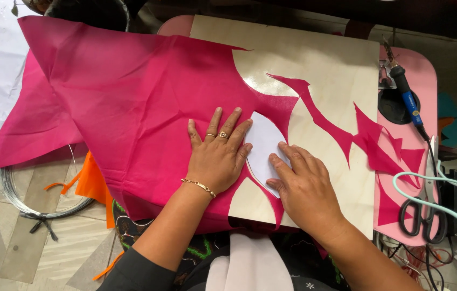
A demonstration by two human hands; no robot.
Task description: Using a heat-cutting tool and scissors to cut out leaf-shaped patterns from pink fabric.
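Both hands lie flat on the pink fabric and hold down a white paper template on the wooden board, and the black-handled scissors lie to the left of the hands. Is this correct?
Not quite. The head view shows the black-handled scissors to the right of the hands, on the pink table edge. The rest holds: left hand and right hand lie flat on the pink fabric, holding down the white paper template on the wooden board.

Pink fabric point(131, 102): creased, spread flat across left and centre of frame, cut edges at right. White paper template point(263, 148): leaf-shaped, flat, centre frame, beside fabric's cut edge.
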